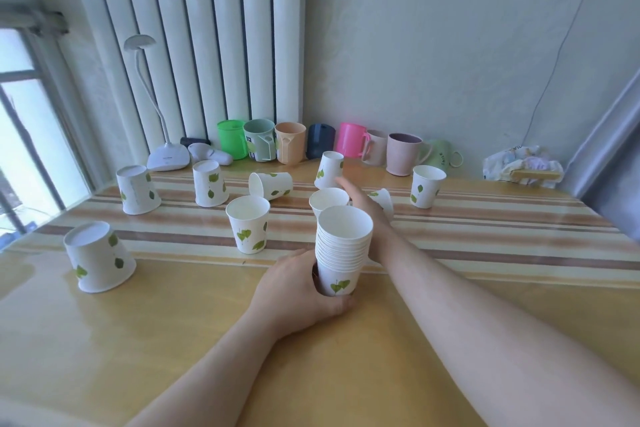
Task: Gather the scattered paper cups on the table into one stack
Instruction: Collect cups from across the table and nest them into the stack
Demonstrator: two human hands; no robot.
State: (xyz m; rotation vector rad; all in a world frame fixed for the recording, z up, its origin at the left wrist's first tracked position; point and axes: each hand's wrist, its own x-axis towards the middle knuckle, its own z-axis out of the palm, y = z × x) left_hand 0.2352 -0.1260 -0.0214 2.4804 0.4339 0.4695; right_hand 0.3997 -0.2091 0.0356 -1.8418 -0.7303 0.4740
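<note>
The left hand [298, 291] grips the base of the tall stack of white leaf-printed paper cups [343, 250], steadying it. Just behind the stack, the right hand [363, 204] reaches, fingers spread, grasping nothing, toward an upright loose paper cup [327, 199].

The stack of paper cups [343, 250] is the landmark. It hides the left hand's [298, 291] fingertips, which wrap behind its base, and the wrist of the right hand [363, 204] reaching past it. Just behind the stack, an upright cup [327, 199] shows only its rim, and a cup [382, 201] beyond the right hand is mostly covered, perhaps lying on its side. Far right of the stack, a crumpled bundle [523, 165] is too blurred to identify. Both forearms are cut off by the bottom edge.
</note>
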